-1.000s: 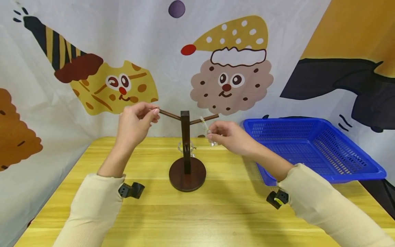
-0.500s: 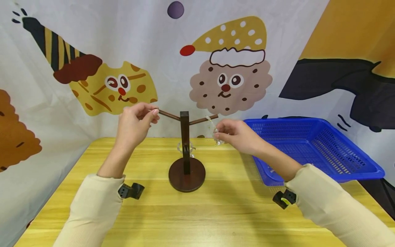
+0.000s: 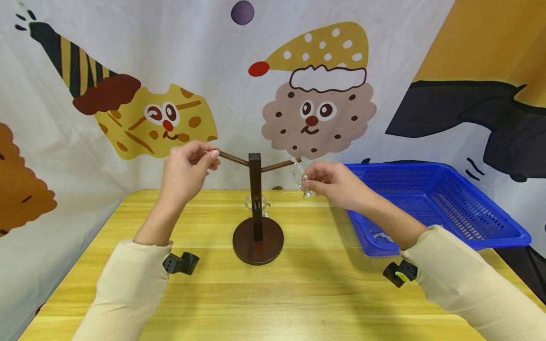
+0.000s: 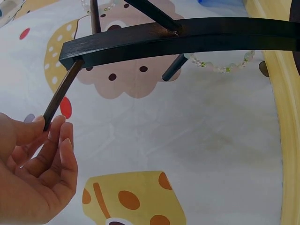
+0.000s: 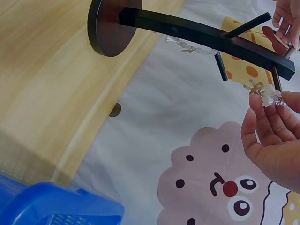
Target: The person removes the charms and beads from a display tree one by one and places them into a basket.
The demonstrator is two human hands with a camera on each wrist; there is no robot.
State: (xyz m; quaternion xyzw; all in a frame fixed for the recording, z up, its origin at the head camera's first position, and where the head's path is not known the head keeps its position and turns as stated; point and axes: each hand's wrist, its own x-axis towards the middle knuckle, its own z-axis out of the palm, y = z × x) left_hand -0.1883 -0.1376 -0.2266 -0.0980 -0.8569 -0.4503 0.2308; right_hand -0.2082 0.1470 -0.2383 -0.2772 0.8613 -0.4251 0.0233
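A dark wooden stand (image 3: 256, 203) with a round base and angled pegs rises from the yellow table (image 3: 264, 293). My left hand (image 3: 187, 173) pinches the tip of the upper left peg (image 4: 58, 101). My right hand (image 3: 330, 182) pinches a clear beaded bracelet (image 3: 300, 180) at the tip of the upper right peg (image 3: 283, 164); the beads (image 5: 269, 96) sit between thumb and fingers. Another clear bracelet (image 3: 256, 203) hangs on a lower peg behind the post, also visible as beads (image 4: 218, 65) in the left wrist view.
A blue plastic basket (image 3: 431, 203) stands on the table to the right of the stand, holding a small clear item (image 3: 381, 235) near its front left. A cartoon-printed cloth (image 3: 315, 94) hangs behind the table.
My right hand has moved right and slightly up, drawing the bracelet outward along the upper right peg to its tip. The left hand has stayed on the left peg.
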